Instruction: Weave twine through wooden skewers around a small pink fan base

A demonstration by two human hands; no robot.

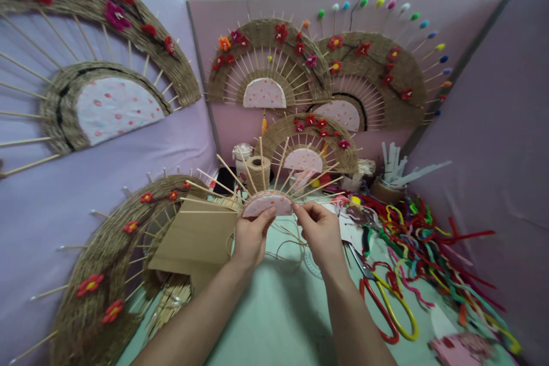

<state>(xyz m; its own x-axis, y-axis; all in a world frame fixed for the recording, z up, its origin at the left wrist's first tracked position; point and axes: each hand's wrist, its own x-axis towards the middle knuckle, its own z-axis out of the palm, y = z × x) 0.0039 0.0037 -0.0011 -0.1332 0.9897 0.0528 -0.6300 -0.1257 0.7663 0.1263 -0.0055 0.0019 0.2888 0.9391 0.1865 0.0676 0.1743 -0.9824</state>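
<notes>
While the left hand [250, 238] grips the spotted half-disc [266, 205] above the tabletop [274, 314] and the right hand [321, 231] pinches at its right corner, steady support and gentle pressure should keep the fanned sticks [261, 151] evenly spaced.

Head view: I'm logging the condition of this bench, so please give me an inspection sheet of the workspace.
Surface: pale green tabletop, its near middle bare.
Work in hand: spotted half-disc, held up, with wooden sticks fanning out from its curved edge.
Clutter: tangled pipe cleaners heaped at right; red-and-yellow-handled scissors beside them; cardboard at left; twine spool behind the half-disc.
Hands: left hand grips the half-disc's lower left; right hand pinches at its right end.
Cables: nothing seen.
Surroundings: purple partition panels on three sides; woven fans with felt-like flowers along the left and back.
</notes>
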